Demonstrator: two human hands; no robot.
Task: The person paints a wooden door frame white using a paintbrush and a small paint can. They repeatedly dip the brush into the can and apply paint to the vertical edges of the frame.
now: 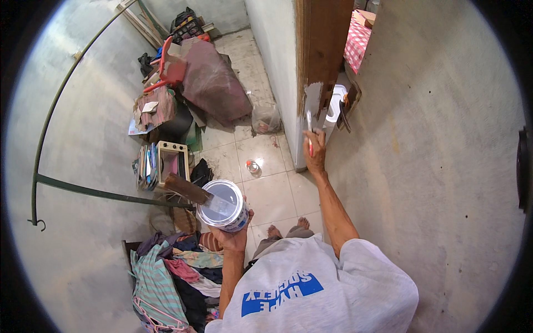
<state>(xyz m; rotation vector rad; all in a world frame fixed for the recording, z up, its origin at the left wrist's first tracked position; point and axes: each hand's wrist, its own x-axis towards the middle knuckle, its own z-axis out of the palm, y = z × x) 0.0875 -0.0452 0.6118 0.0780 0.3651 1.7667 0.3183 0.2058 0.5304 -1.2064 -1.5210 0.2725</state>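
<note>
My left hand [233, 237] supports a round paint can [239, 221] from below, its fingers around the side. Grey-blue paint seems to fill the can. A brown wooden strip [189, 189] reaches over the rim, with a paler end lying across the paint; I cannot tell whether it dips in. My right hand [315, 152] is closed around a paintbrush [310, 125] with a pale upper part and a red handle end. The brush points up at the brown wooden door frame [316, 39], just under a patch of light grey paint [313, 95].
A green metal bar [111, 191] crosses at left, close to the can. A small jar [252, 166] stands on the tiles, near a plastic bag [265, 117]. A toaster oven [172, 158], piled clothes [177, 266], a covered bulky item [214, 80] and a red chair [172, 69] line the left side.
</note>
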